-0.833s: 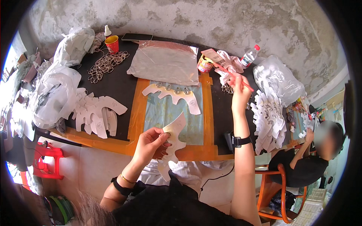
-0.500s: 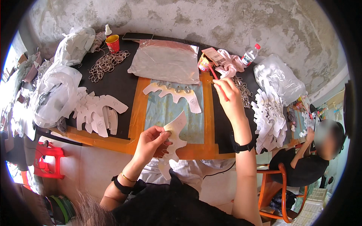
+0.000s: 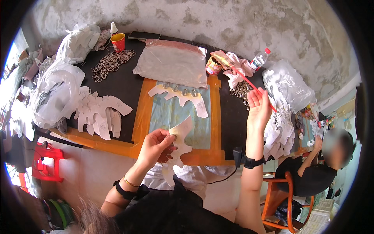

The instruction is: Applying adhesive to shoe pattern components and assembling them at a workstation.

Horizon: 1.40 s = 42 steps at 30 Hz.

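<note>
Near the front edge of the table (image 3: 117,146), above the person's lap, is a cream-white cutout piece (image 3: 180,145) w/ wavy, lobed outline, flat and thin like card or leather, tilted approx. upright; its lower part hangs down below the hand. Left hand (image 3: 152,147) holds it: thumb and fingers are closed together on the left edge of the piece, a pinch grip. Right hand (image 3: 258,108) is raised over the right side of the table, palm turned to the camera, fingers loosely curled around a thin red stick (image 3: 249,82) that points up-left toward a small can (image 3: 213,66); if the grip is tight or only loose I cannot tell. On the blue-green mat (image 3: 175,117) in the table's middle lies 1 more cutout (image 3: 180,97) of similar shape, w/ approx. 4 metal rings along its top edge. Left of the mat is a pile of the same white cutouts (image 3: 97,113), too overlapped to count. Further back: 1 clear plastic sheet (image 3: 171,62), 1 red cup (image 3: 118,41), a heap of metal rings (image 3: 111,62), 1 water bottle (image 3: 259,59). At the right side sits another person (image 3: 315,171) on an orange chair, next to a big stack of white pieces (image 3: 280,124).
</note>
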Available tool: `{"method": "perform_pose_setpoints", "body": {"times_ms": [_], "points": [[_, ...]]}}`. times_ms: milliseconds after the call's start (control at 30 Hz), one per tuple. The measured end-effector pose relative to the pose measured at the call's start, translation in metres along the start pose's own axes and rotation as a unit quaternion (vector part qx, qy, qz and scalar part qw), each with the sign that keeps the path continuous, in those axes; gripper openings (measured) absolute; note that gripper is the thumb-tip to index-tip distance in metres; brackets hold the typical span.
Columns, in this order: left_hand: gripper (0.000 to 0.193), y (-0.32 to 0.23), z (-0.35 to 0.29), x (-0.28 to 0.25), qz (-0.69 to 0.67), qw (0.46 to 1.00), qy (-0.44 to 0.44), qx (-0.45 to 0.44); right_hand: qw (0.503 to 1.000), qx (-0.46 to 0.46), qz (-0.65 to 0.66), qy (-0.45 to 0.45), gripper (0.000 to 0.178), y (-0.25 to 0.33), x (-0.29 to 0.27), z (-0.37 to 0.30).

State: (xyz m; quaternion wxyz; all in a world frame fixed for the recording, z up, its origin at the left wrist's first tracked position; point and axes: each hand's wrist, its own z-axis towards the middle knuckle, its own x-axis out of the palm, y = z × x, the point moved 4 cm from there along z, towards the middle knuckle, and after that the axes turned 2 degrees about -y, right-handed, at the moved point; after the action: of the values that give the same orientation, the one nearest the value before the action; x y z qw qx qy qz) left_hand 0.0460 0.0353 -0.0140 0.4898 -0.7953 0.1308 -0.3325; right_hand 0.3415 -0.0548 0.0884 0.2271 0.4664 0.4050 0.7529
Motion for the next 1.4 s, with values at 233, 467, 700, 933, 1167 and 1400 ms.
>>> {"method": "perform_pose_setpoints", "body": {"times_ms": [233,467,700,933,1167,1400], "points": [[0.018,-0.002,0.007,-0.009,0.072,0.996,-0.013,-0.058,0.945,0.219,0.242,0.037,0.021,-0.018,-0.014,-0.024],[0.024,-0.017,0.009,-0.001,0.078,0.996,-0.005,-0.052,0.989,-0.036,-0.095,0.108,0.033,0.009,0.002,-0.088],[0.024,-0.012,0.002,-0.002,0.054,0.997,-0.009,-0.061,0.981,-0.036,-0.131,0.142,0.031,0.005,-0.003,-0.106],[0.022,-0.010,0.000,-0.002,0.045,0.998,-0.001,-0.053,0.972,-0.046,-0.153,0.172,0.030,0.010,-0.009,-0.107],[0.024,-0.011,0.002,-0.003,0.059,0.997,0.003,-0.059,0.962,-0.079,-0.148,0.214,0.029,0.006,-0.004,-0.108],[0.023,-0.012,0.002,-0.003,0.054,0.997,0.003,-0.058,0.954,-0.087,-0.151,0.243,0.029,0.009,-0.006,-0.104]]}}
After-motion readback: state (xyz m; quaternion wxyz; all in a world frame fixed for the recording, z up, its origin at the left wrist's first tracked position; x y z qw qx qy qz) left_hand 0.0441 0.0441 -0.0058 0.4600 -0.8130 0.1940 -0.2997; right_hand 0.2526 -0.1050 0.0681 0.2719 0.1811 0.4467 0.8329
